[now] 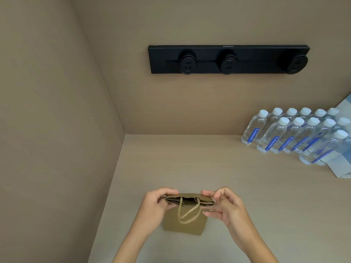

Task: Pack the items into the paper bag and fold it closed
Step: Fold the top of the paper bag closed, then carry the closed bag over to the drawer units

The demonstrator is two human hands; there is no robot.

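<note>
A small brown paper bag (186, 225) stands upright on the beige counter near the front. Its top edge is pressed nearly flat and its twine handle (188, 214) hangs down the near face. My left hand (158, 201) pinches the left end of the bag's top. My right hand (225, 204) pinches the right end. What is inside the bag is hidden.
Several clear water bottles (281, 132) with white caps and blue labels stand in rows at the back right, beside a pale blue box (340, 168). A black socket rail (228, 59) is on the back wall. A side wall (57, 130) closes off the left.
</note>
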